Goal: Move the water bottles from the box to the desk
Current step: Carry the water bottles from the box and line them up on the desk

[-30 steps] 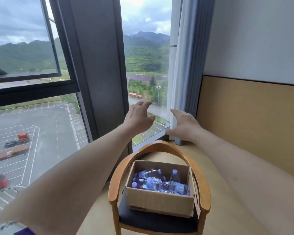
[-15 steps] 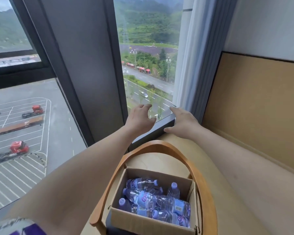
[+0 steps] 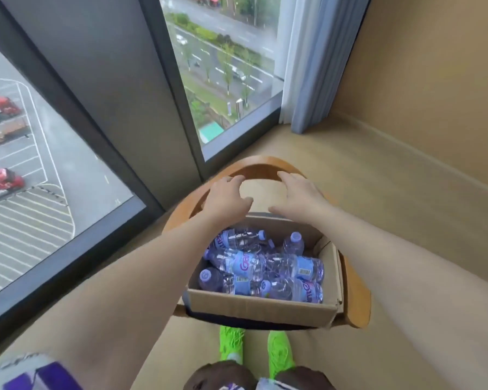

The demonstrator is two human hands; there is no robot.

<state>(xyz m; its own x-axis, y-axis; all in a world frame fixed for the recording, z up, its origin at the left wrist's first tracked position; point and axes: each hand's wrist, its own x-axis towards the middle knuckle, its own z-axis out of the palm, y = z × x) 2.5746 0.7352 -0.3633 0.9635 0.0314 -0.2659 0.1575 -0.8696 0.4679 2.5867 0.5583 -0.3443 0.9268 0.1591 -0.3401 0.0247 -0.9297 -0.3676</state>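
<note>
cardboard box (image 3: 261, 306) of water bottles (image 3: 262, 267) beneath left hand (image 3: 226, 199) and right hand (image 3: 300, 197).

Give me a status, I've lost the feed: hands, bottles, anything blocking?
Left hand and right hand open, empty, above the box's far edge. Water bottles all in the cardboard box on the chair. Nothing blocking.

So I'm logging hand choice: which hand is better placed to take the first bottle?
Probably the right hand: it hovers open beyond the box, on the side of the upright bottle. The left hand is nearly level, so it's close.
</note>
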